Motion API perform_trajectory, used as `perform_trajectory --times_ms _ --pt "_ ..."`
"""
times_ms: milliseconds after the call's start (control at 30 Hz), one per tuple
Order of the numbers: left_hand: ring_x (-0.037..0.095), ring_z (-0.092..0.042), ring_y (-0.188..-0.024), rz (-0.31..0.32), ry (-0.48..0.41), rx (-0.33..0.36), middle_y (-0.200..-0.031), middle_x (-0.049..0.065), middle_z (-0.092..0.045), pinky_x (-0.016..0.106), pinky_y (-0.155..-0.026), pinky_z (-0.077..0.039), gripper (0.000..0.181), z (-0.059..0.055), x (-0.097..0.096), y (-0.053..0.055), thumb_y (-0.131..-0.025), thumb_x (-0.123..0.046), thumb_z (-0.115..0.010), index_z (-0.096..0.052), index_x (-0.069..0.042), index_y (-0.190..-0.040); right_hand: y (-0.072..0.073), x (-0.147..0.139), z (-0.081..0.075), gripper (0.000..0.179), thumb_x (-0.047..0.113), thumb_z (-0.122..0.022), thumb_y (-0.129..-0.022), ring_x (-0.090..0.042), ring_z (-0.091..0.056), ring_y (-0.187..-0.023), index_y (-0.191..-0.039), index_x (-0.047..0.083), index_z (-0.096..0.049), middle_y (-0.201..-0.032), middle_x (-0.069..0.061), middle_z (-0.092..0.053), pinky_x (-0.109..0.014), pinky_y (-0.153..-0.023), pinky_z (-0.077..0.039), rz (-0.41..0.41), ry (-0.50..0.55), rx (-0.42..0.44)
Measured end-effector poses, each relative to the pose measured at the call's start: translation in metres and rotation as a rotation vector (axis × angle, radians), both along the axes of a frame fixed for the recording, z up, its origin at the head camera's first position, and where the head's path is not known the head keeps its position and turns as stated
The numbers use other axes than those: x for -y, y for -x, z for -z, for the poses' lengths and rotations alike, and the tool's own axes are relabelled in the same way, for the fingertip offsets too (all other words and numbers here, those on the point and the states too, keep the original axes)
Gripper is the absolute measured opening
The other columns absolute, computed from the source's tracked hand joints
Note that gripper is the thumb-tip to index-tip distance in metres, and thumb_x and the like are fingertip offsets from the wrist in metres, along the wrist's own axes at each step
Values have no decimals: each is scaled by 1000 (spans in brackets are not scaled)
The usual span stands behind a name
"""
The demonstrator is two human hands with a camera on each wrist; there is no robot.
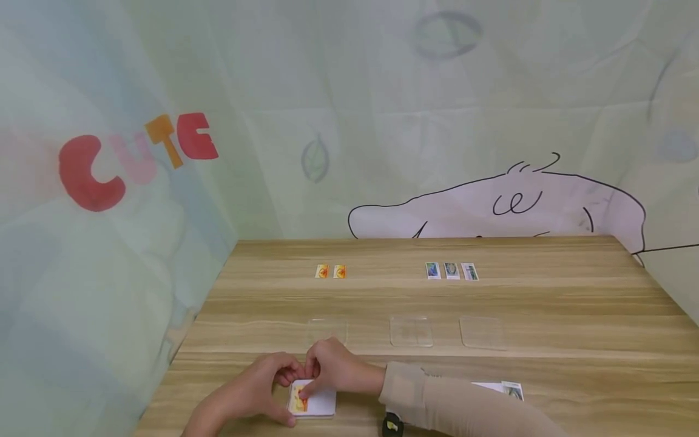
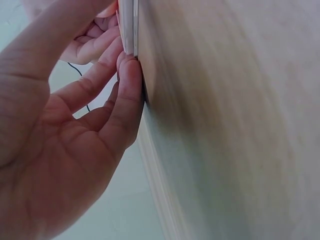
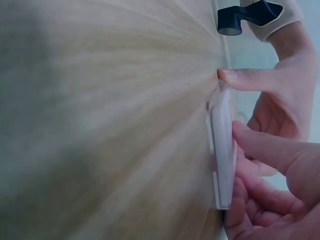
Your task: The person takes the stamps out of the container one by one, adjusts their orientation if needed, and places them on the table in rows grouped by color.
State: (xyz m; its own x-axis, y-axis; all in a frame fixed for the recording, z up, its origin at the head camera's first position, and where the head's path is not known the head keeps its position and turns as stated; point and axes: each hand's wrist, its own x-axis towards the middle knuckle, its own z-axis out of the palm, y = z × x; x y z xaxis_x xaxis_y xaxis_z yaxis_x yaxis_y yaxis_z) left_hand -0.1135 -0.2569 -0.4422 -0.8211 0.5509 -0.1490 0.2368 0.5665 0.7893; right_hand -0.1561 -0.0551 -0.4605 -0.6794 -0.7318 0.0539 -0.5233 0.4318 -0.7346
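Observation:
In the head view, a white stack of cards (image 1: 322, 403) lies near the table's front edge with a small yellow-orange picture card (image 1: 301, 397) on its left part. My left hand (image 1: 256, 385) holds the stack's left side, thumb at the near corner and fingers at the far one. Across the far edge reaches my right hand (image 1: 335, 367), its thumb pressing on the picture card and its other fingers curled at that edge. Seen edge-on in the right wrist view, the stack (image 3: 225, 150) rests on a clear plate (image 3: 212, 150). The left wrist view shows left fingertips (image 2: 131, 75) against the stack's edge.
Three clear square plates (image 1: 411, 332) stand in a row mid-table. Farther back lie two orange cards (image 1: 330, 271) and three blue-green picture cards (image 1: 451, 271). Partly behind my right forearm are a white card (image 1: 488, 386) and another small picture card (image 1: 513, 391).

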Motion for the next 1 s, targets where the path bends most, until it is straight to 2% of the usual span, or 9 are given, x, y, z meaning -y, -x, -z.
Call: perform_trajectory --times_ms 400,733,1000 --pt "10 -57 -90 -4 2 10 -103 2 -60 26 -81 -51 59 0 0 1 -64 -24 -96 -62 -5 -109 0 -1 -5 23 11 -92 -69 6 -44 -52 -69 5 -70 -56 14 -51 -10 -50 -39 11 15 39" --pt "8 -58 -91 4 -14 9 -103 0 -61 26 -82 -51 59 0 0 0 -63 -24 -95 -62 -5 -109 1 -1 -3 19 11 -91 -70 4 -47 -55 -70 8 -72 -58 13 -55 -12 -52 -40 24 -30 45" --pt "9 -58 -91 8 -30 7 -103 0 -61 27 -82 -52 59 0 1 0 -63 -22 -95 -63 -4 -109 4 0 -4 17 8 -90 -72 5 -48 -53 -71 6 -73 -58 12 -57 -12 -51 -42 15 -17 72"
